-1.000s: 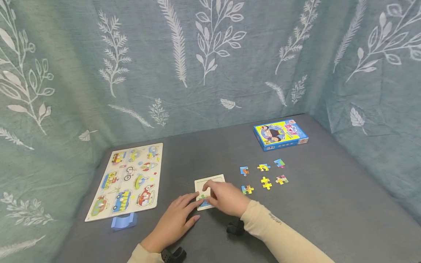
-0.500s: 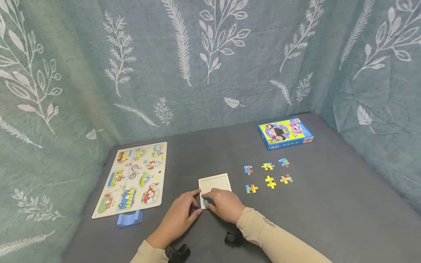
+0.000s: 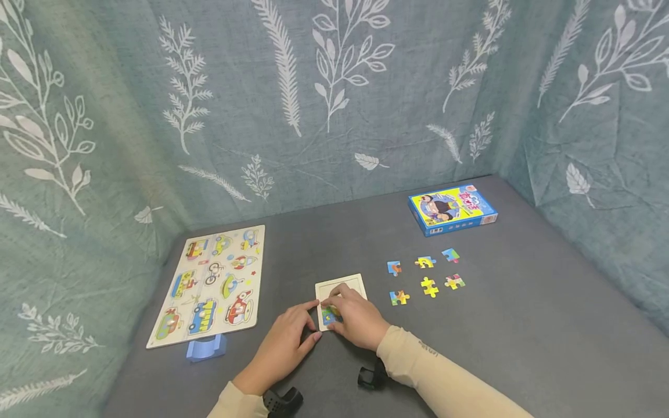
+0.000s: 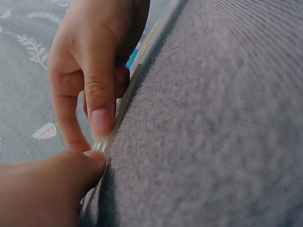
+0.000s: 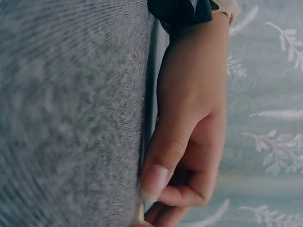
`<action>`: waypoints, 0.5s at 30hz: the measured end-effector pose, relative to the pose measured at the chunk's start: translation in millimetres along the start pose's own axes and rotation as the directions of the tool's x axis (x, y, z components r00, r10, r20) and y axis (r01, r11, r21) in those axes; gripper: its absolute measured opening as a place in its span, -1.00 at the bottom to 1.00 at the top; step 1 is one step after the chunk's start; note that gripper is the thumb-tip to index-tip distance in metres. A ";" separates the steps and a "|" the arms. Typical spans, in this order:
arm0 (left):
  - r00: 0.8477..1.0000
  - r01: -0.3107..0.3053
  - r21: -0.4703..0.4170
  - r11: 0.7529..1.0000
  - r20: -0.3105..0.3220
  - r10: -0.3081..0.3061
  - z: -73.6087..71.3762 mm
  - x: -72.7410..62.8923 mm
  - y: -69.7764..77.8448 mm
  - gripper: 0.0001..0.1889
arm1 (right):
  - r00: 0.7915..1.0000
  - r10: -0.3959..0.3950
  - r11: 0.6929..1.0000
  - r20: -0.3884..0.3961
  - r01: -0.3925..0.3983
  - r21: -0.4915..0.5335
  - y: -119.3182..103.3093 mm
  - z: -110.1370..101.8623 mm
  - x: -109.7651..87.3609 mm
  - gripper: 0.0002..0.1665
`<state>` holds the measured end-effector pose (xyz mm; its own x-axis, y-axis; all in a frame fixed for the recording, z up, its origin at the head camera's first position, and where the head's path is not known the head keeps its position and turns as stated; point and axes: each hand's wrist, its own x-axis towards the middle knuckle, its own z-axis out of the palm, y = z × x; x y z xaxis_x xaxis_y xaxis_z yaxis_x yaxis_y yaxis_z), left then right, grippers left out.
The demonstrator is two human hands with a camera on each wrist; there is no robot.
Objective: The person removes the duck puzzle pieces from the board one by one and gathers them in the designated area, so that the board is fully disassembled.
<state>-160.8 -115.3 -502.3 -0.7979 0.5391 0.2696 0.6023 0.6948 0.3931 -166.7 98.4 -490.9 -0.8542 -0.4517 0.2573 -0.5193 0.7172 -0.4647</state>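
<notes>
A small pale wooden puzzle tray lies at the middle of the dark table, with blue, green and yellow jigsaw pieces in its lower left. My left hand rests at the tray's left side, index fingertip on the edge and thumb at the near corner. My right hand bends over the tray, thumb and index finger set around a puzzle piece at the near end; the palm hides much of it. In the left wrist view both hands' fingertips meet at the tray's edge.
Several loose jigsaw pieces lie in two rows right of the tray. A blue and yellow box lies at the back right. On the left is a large vehicle puzzle board, with a light-blue holder at its near edge.
The right fingers, pressed low over the tray half a second ago, have lifted at the knuckles and show more of the coloured pieces. The left hand has stayed at the tray's edge.
</notes>
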 end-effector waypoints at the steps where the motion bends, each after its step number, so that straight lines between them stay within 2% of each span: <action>1: 1.000 0.010 -0.003 1.000 0.009 -0.010 -0.6 0.5 0.1 -0.71 | 1.000 -0.004 1.000 -0.003 0.004 -0.020 -0.4 0.4 -0.1 -0.59; 11: 0.999 0.028 -0.003 1.000 0.034 -0.028 -2.1 0.8 0.2 -0.72 | 0.999 -0.041 0.991 -0.022 0.038 -0.131 -3.6 3.5 -0.6 -0.54; 15: 0.999 0.017 0.004 1.000 0.032 -0.017 -2.3 0.3 0.5 -0.72 | 0.999 -0.040 0.991 -0.034 0.035 -0.129 -3.6 4.0 -1.4 -0.58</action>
<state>-160.8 -115.8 -500.1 -0.8070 0.5421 0.2343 0.5886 0.7061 0.3938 -163.5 94.4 -492.9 -0.8333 -0.4616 0.3042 -0.5478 0.7632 -0.3426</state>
